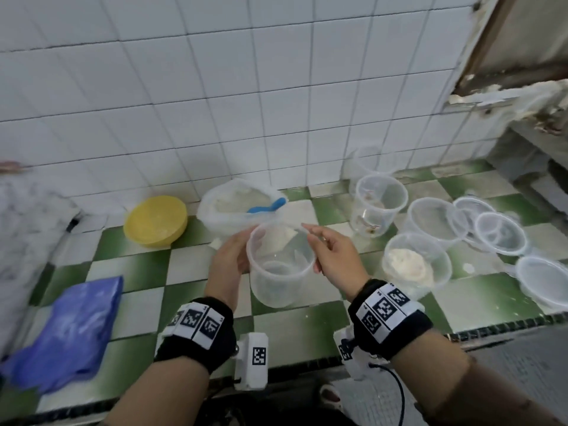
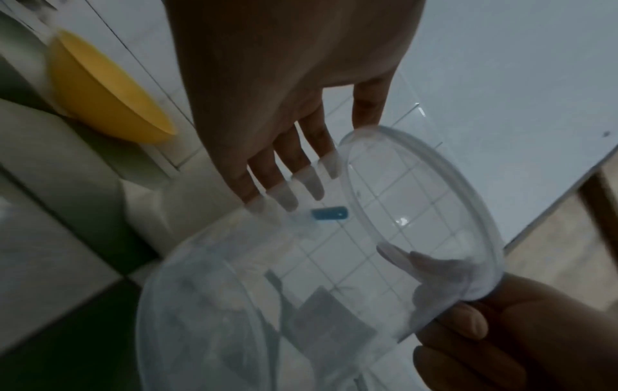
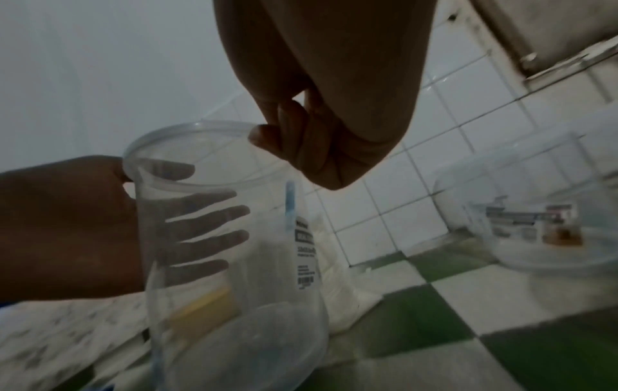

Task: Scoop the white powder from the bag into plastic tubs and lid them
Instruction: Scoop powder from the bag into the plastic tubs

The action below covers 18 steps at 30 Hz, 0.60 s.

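Both hands are holding one empty clear tub [image 1: 281, 265] above the bench: left hand [image 1: 229, 259] cupping its side with fingers spread, right hand [image 1: 333, 256] pinching its rim.

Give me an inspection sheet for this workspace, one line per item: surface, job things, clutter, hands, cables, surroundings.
Surface: green-and-white checkered counter, dusted with powder.
Job's things: empty clear tub held up; powder bag open with blue scoop inside; part-filled tub; empty tubs and loose lids at right.
Clutter: yellow bowl; blue plastic bag.
Hands: left hand holds the tub's side, fingers wrapped; right hand pinches its rim.
Cables: black cable below the right wrist.
Surroundings: white tiled wall; peeling wooden frame upper right.
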Available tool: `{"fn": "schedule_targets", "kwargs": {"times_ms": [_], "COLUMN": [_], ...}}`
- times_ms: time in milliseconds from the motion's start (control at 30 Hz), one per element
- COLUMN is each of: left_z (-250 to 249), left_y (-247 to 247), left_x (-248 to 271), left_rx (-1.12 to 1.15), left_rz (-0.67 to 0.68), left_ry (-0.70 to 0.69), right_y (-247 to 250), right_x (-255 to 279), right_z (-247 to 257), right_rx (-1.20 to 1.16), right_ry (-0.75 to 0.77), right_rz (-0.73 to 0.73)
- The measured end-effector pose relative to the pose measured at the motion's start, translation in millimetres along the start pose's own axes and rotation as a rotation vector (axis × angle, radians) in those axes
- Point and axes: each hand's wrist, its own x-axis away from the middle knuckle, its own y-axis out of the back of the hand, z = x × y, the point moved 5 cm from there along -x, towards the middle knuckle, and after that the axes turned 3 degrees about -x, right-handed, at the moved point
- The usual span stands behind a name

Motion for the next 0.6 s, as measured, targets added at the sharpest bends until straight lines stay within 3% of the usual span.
{"fn": "schedule_targets", "kwargs": {"times_ms": [267,600], "left_z": [38,55], "left_y": [68,85], "left_x": [-4,-12], "left_rx": [0.015,0.008], "left_rz": [-0.103,-0.080], "left_ry": [0.141,0.167], "right_y": [-60,-75], "right_x": [3,5], "right_z": [-13,-24], "right_rx": [0.114,0.151], "right_ry": [0.009,0.011], "right_rz": [0.084,0.068]}}
